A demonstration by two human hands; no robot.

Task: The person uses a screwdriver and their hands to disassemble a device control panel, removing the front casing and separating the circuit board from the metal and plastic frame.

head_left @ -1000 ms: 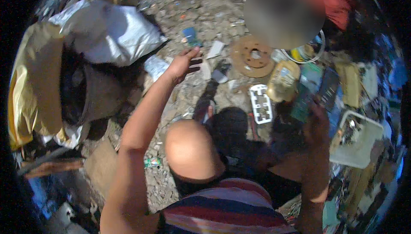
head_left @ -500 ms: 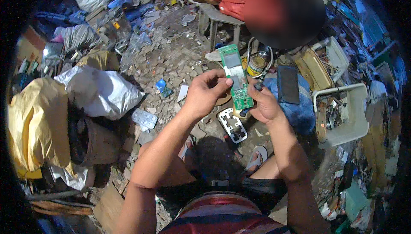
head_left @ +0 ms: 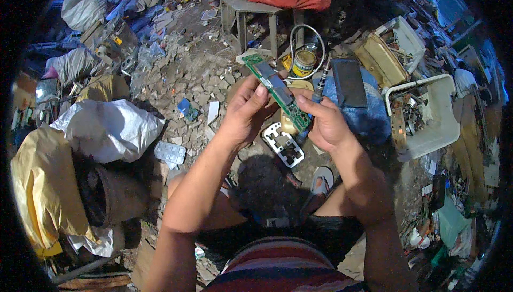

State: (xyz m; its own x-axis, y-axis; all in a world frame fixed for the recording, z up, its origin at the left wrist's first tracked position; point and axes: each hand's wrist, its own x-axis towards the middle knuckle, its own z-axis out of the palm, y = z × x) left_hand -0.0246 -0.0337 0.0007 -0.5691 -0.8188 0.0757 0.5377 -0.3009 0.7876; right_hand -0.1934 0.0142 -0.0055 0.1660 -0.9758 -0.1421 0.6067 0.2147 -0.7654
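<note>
At mid-frame, seemingly a holding step: the left hand [head_left: 244, 107] pinches a circuit board [head_left: 275, 90], the right hand [head_left: 327, 123] grips a blue-handled tool [head_left: 317, 97]; any next move needs steadiness.

Top [head_left: 288, 262]: striped across in dark red, navy and muted grey-lilac
Shorts [head_left: 337, 236]: black, ending above bare knees
Sandal [head_left: 323, 178]: pale grey flip-flop on the right foot, with light straps
Forearms [head_left: 200, 201]: bare
Hands [head_left: 243, 114]: bare, fingers uncovered
</note>
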